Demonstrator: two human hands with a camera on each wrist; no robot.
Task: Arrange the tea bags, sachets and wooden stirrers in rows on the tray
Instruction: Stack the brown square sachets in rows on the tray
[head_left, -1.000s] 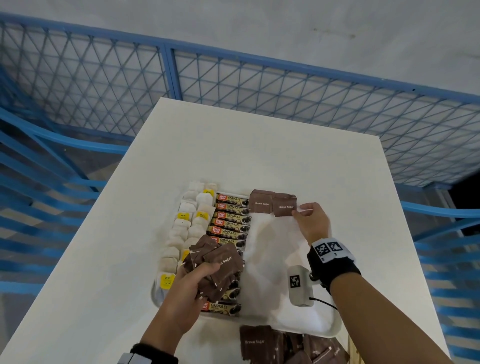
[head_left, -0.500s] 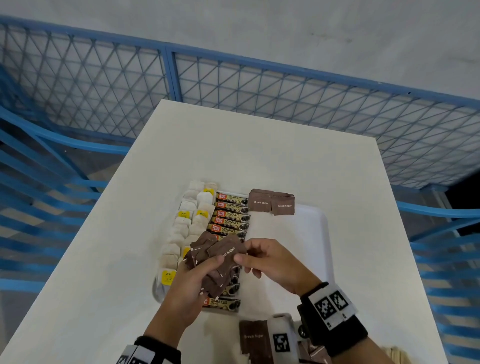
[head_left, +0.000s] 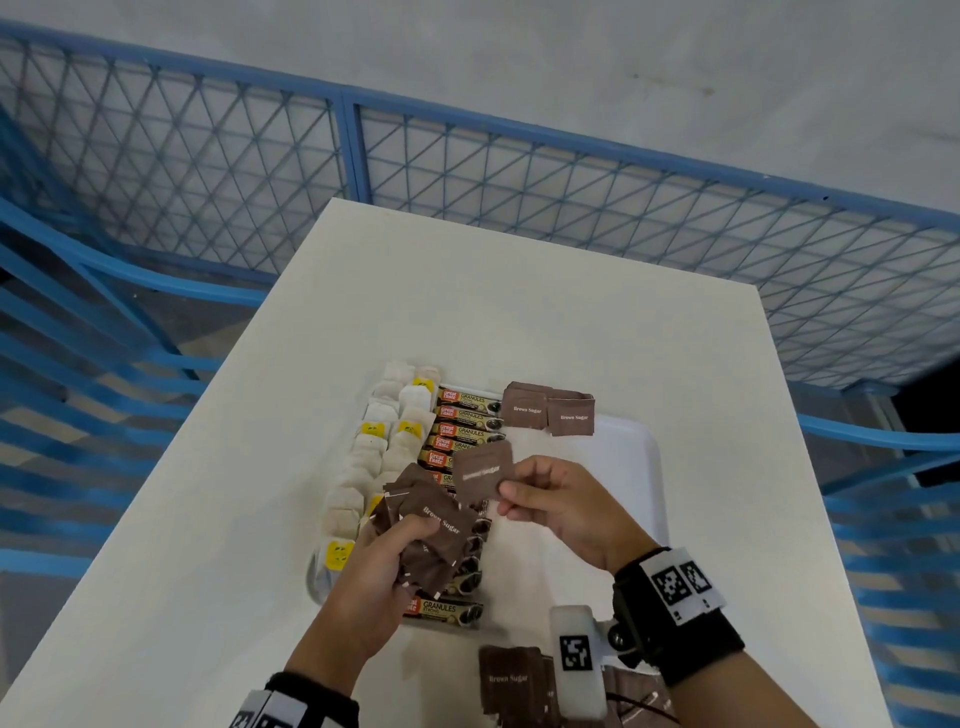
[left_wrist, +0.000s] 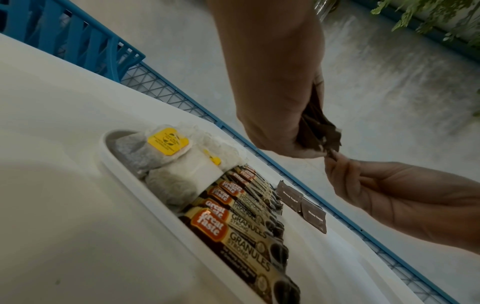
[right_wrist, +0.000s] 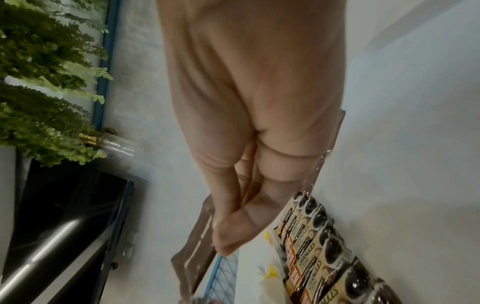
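Observation:
A white tray (head_left: 641, 467) on the white table holds a column of tea bags (head_left: 363, 457) at its left and a row of coffee granule sachets (head_left: 462, 415) beside them. Two brown sugar sachets (head_left: 548, 410) lie at the tray's far edge. My left hand (head_left: 384, 561) grips a bunch of brown sugar sachets (head_left: 436, 535) above the coffee sachets. Just right of that bunch, my right hand (head_left: 550, 499) pinches a single brown sugar sachet (head_left: 480, 470). In the left wrist view the right fingertips (left_wrist: 337, 162) hold a sachet corner at the bunch (left_wrist: 317, 131).
More brown sugar sachets (head_left: 511, 680) lie loose on the table at the near edge, partly behind my right wrist camera. A blue mesh fence (head_left: 519, 171) surrounds the table. The tray's right half is bare white.
My right hand came back from the two sachets at the tray's far edge to the bunch in my left hand and has drawn one sachet out of it.

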